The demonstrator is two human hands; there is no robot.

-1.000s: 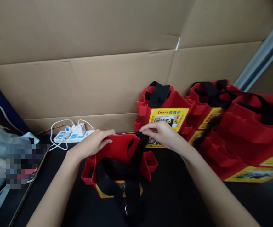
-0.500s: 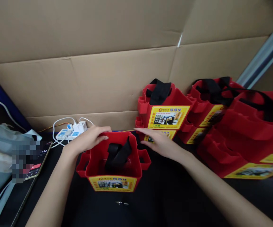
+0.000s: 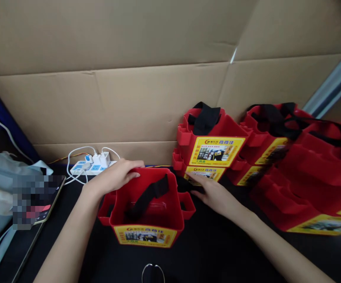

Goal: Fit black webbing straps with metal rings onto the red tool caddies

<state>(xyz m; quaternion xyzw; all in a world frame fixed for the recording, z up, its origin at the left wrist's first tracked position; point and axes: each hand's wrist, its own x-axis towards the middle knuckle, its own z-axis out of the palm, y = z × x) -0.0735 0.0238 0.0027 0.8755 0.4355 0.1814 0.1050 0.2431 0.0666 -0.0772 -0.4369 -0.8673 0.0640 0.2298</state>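
Note:
A red tool bag (image 3: 146, 216) with a yellow label stands upright on the black table in front of me. A black strap (image 3: 146, 196) hangs across its open inside. My left hand (image 3: 115, 177) grips the bag's back left rim, fingers curled over the edge. My right hand (image 3: 214, 192) lies low beside the bag's right side pocket, its fingertips on the black strap end that runs out over the rim; whether it pinches the strap is unclear.
Several more red tool bags (image 3: 214, 137) are stacked at the back right against a cardboard wall (image 3: 129, 98). A white power strip (image 3: 92, 165) with plugs lies at the back left. A phone (image 3: 45, 204) and grey cloth sit far left. A metal ring (image 3: 152, 271) lies near the front edge.
The bag was tipped with its strap spilling out; now it stands upright with the strap inside. My right hand has dropped from the top of the bag to its right side.

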